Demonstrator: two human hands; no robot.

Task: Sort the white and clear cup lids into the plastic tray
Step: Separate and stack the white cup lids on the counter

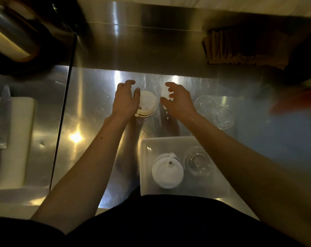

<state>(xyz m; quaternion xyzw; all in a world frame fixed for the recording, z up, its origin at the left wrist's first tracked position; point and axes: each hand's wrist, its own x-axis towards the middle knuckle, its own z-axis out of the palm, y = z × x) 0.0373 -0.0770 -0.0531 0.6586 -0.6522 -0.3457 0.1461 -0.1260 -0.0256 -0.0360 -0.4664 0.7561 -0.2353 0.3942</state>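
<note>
A stack of white cup lids (148, 104) sits on the steel counter (90, 107). My left hand (127, 99) rests against the stack's left side, fingers spread and holding nothing. To the right of the stack, my right hand (178, 101) pinches a single white lid (164, 92) between thumb and fingers. Clear lids (204, 104) lie on the counter right of that hand, with more clear lids (222, 116) beside them. Near me stands the plastic tray (144, 145), holding stacked white lids (167, 171) on its left and clear lids (198, 161) on its right.
A white cutting board (21, 139) with a knife (1, 122) lies at the left, behind a dark-edged glass panel (64, 107). Brown paper sleeves (240, 49) stand at the back right. An orange object (297, 102) is blurred at the far right. A metal appliance (10, 38) fills the upper left.
</note>
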